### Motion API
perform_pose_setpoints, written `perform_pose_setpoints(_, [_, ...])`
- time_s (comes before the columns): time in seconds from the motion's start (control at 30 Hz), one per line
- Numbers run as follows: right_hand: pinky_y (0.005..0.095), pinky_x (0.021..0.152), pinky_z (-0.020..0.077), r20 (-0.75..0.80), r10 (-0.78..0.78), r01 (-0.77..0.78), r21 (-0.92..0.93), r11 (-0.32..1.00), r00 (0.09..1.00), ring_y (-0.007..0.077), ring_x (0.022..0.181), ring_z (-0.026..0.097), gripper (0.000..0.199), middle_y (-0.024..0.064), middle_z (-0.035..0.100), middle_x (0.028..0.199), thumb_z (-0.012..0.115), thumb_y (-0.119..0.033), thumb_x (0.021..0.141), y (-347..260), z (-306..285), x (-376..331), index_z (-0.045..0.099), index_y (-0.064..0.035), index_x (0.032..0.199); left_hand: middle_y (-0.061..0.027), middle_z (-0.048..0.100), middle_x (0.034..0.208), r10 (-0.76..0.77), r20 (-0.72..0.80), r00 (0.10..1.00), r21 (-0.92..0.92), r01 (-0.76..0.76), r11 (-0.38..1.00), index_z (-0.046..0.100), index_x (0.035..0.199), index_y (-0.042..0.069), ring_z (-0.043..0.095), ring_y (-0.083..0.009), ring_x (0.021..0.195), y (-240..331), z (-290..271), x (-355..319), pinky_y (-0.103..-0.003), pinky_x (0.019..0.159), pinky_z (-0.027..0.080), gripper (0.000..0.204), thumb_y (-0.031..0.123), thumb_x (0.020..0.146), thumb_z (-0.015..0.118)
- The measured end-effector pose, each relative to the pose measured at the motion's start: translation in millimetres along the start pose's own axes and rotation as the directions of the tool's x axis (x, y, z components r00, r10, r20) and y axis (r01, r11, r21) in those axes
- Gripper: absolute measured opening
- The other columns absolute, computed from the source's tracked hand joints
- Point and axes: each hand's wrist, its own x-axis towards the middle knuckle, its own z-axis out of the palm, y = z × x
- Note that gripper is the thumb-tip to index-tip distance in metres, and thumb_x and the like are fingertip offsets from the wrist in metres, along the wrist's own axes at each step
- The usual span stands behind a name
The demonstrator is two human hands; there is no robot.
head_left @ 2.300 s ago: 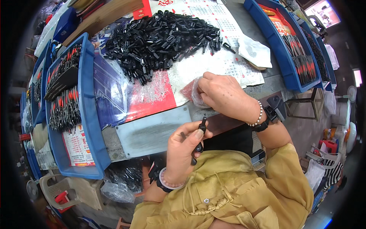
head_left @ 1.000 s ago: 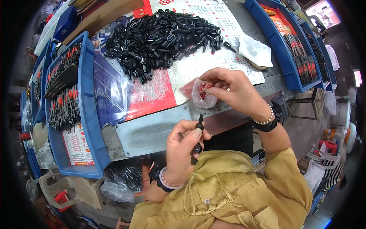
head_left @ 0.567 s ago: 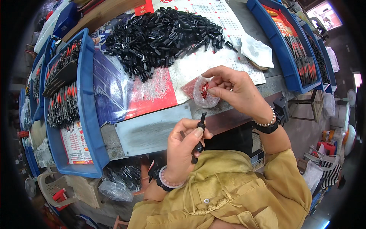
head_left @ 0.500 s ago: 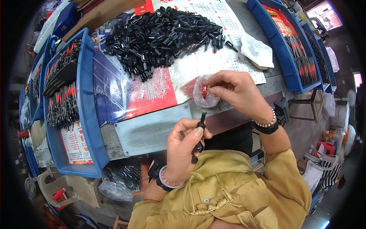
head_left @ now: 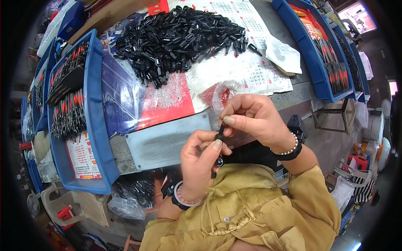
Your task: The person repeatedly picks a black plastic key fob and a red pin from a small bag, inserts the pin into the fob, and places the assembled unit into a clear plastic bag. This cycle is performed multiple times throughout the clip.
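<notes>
My left hand (head_left: 197, 161) is closed around a slim black rod-shaped part (head_left: 220, 132), its thumb pressed on the middle; more black pieces show below the thumb, among the fingers. At the upper tip of that part, my right hand (head_left: 253, 119) pinches thumb and forefinger together. Whatever sits in this pinch is too small to make out. Just beyond the right fingers lies a clear plastic bag (head_left: 219, 94), its mouth open, holding small red pieces (head_left: 225, 96).
A heap of black loop-ended parts (head_left: 180, 42) covers the far bench. Blue trays of black-and-red pieces stand left (head_left: 94, 125) and right (head_left: 307, 54). A pale metal plate (head_left: 167, 142) lies at the near edge. A white sheet (head_left: 282, 55) rests beside the heap.
My right hand has come away from the bag of red pieces, moving nearer and left to the tip of the black part. My left hand keeps its hold, nearly unmoved.
</notes>
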Motion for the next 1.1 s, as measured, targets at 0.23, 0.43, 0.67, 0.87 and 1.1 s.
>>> perform_pose_setpoints(0.23, [0.0231,0.068,0.0508,-0.011,0.024,-0.025,-0.043,0.999,1.000,0.0097,0.077,0.062,0.011,0.0055,0.065,0.085,0.061,-0.005,0.091,1,2,-8,0.062,0.0046,0.097,-0.0061,0.065,0.076,0.021,0.024,0.999,0.044,-0.022,0.999,0.056,0.098,0.002,0.051,-0.0016,0.058,4,0,-4,-0.015,0.045,0.038,0.010,0.010,0.093,0.056])
perform_pose_setpoints(0.43, [0.0254,0.067,0.0520,0.024,-0.220,0.220,-0.207,0.953,0.975,0.0135,0.077,0.065,0.008,0.0072,0.067,0.084,0.065,0.000,0.085,7,2,-18,0.064,0.0031,0.092,-0.0064,0.064,0.075,0.009,0.068,0.998,0.092,-0.015,0.996,0.056,0.100,0.002,0.053,-0.0028,0.057,13,3,-10,-0.015,0.044,0.039,0.009,0.007,0.092,0.055])
perform_pose_setpoints(0.67, [0.0290,0.064,0.0525,0.133,-0.519,0.507,-0.514,0.692,0.844,0.0233,0.075,0.066,0.013,0.0126,0.067,0.086,0.071,0.003,0.079,14,6,-30,0.062,-0.0002,0.087,-0.0043,0.065,0.076,0.220,0.093,0.971,0.245,-0.236,0.940,0.051,0.123,-0.001,0.056,-0.0048,0.065,5,10,-21,-0.019,0.059,0.044,0.032,0.000,0.090,0.053])
perform_pose_setpoints(0.87, [0.0288,0.060,0.0532,0.027,-0.643,0.546,-0.556,0.626,0.766,0.0232,0.071,0.068,0.014,0.0130,0.067,0.085,0.072,0.003,0.078,30,16,-34,0.061,-0.0004,0.086,-0.0055,0.061,0.070,0.320,0.135,0.938,0.376,-0.347,0.859,0.048,0.116,-0.001,0.047,-0.0032,0.052,-10,5,-19,-0.017,0.048,0.036,0.023,0.003,0.093,0.049])
perform_pose_setpoints(1.1, [0.0274,0.063,0.0545,0.013,-0.591,0.511,-0.519,0.686,0.807,0.0213,0.073,0.069,0.015,0.0140,0.067,0.086,0.071,0.004,0.079,41,18,-40,0.061,0.0005,0.089,-0.0032,0.059,0.076,0.239,0.034,0.970,0.160,-0.241,0.957,0.046,0.115,-0.001,0.047,-0.0024,0.059,-11,9,-25,-0.018,0.053,0.038,0.025,0.000,0.091,0.054])
